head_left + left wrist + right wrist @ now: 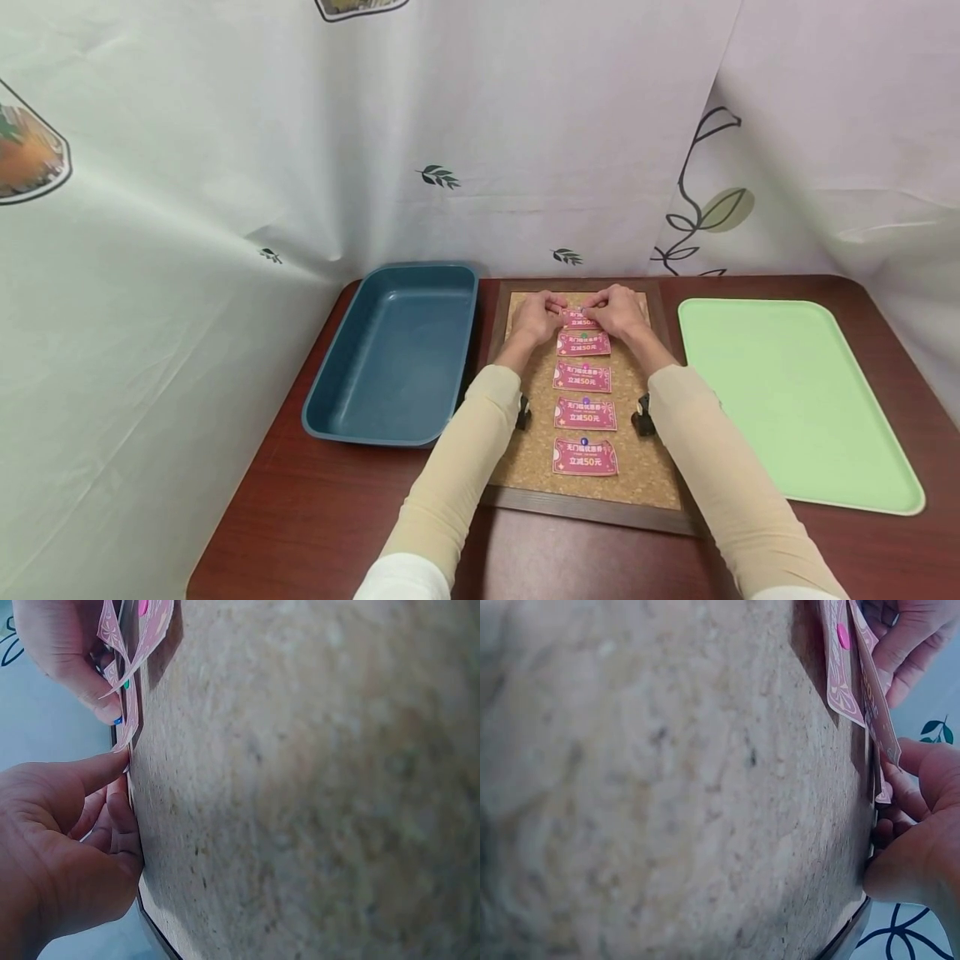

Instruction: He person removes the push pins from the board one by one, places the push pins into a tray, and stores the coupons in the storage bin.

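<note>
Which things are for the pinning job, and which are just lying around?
Pinning job: framed corkboard, pink 50-yuan coupons, coloured push pins, left hand, right hand.

Just lying around, it seems: deep blue tray, pale green tray.

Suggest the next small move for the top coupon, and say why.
Probably press the blue pin down with the right hand while the left hand steadies the top coupon. The four coupons below each show a pin near their upper edge, and the right hand is at this one, with the left at the coupon's left edge. How deep it sits is hidden.
</note>
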Tool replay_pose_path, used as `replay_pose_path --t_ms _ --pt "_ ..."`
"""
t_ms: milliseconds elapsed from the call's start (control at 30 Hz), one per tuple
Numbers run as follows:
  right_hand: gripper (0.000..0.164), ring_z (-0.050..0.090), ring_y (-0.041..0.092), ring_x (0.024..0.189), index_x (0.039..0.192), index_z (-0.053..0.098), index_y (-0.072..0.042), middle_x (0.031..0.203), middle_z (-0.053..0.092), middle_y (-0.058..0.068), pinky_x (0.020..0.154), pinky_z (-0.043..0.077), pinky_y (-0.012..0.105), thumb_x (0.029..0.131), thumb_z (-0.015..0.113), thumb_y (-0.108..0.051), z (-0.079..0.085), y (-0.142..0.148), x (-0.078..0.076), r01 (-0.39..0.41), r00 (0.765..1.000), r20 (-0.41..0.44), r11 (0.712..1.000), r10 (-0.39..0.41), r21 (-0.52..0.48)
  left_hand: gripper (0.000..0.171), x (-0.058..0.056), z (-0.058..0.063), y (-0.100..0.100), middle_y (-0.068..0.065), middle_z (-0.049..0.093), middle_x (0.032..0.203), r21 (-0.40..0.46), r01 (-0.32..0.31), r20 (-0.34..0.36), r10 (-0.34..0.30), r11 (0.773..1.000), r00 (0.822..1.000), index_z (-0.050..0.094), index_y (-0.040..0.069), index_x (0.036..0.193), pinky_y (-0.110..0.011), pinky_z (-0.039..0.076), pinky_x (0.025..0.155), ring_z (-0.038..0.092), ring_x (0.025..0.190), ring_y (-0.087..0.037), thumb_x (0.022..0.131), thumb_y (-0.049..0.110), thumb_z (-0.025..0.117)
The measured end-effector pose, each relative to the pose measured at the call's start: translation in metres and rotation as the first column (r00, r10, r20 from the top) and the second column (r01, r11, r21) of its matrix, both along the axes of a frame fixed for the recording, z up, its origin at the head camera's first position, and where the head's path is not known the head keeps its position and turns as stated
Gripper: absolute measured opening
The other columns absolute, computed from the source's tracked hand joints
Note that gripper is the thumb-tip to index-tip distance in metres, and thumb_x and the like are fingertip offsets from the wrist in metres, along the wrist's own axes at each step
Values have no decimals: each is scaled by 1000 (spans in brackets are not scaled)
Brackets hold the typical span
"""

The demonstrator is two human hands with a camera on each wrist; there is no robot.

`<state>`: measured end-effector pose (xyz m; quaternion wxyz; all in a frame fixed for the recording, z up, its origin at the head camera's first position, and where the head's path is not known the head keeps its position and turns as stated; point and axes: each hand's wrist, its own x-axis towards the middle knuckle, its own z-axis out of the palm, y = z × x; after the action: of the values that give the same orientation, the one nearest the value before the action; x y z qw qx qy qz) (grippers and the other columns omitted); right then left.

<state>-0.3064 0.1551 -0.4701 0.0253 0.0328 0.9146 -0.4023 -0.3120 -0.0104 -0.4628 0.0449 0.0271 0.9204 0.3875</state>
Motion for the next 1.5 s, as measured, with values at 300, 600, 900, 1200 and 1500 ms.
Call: replay_pose_path --t_ms 300,600,900,1200,1500 --pt "18 55 30 96 97 76 -5 101 68 14 90 36 48 93 67 -20 1 1 -3 -6 1000 -9 999 6 40 15 0 1 0 5 65 90 10 -6 10 6 1000 1000 70 15 104 -25 44 72 57 80 -9 89 15 75" --pt "19 54 30 97 98 75 -4 103 69 15 92 35 49 93 65 -19 2 2 -2 -26 1000 -3 999 26 23 15 1 2 1 5 66 89 10 -16 18 16 1000 1000 71 15 103 -26 44 73 57 80 -9 89 15 76" --pt "20 54 31 100 98 76 -4 105 68 15 95 30 52 95 64 -20 4 4 -1 -40 999 0 999 40 21 14 0 2 1 4 69 90 4 -17 6 17 1000 1000 72 15 101 -27 44 74 58 79 -9 88 16 77" --pt "22 54 32 102 101 75 -4 107 68 15 99 29 53 96 64 -23 5 4 -2 -26 1000 14 1000 26 15 8 0 2 1 8 65 79 -15 -34 -3 34 999 999 71 16 93 -24 44 69 58 74 -8 89 19 76" --pt "24 52 31 101 106 70 3 111 61 20 90 42 44 98 60 -18 9 6 -2 -35 997 71 997 40 -71 10 0 7 1 7 66 77 13 -39 -17 39 999 999 70 17 86 -25 43 66 58 72 -10 88 23 77"
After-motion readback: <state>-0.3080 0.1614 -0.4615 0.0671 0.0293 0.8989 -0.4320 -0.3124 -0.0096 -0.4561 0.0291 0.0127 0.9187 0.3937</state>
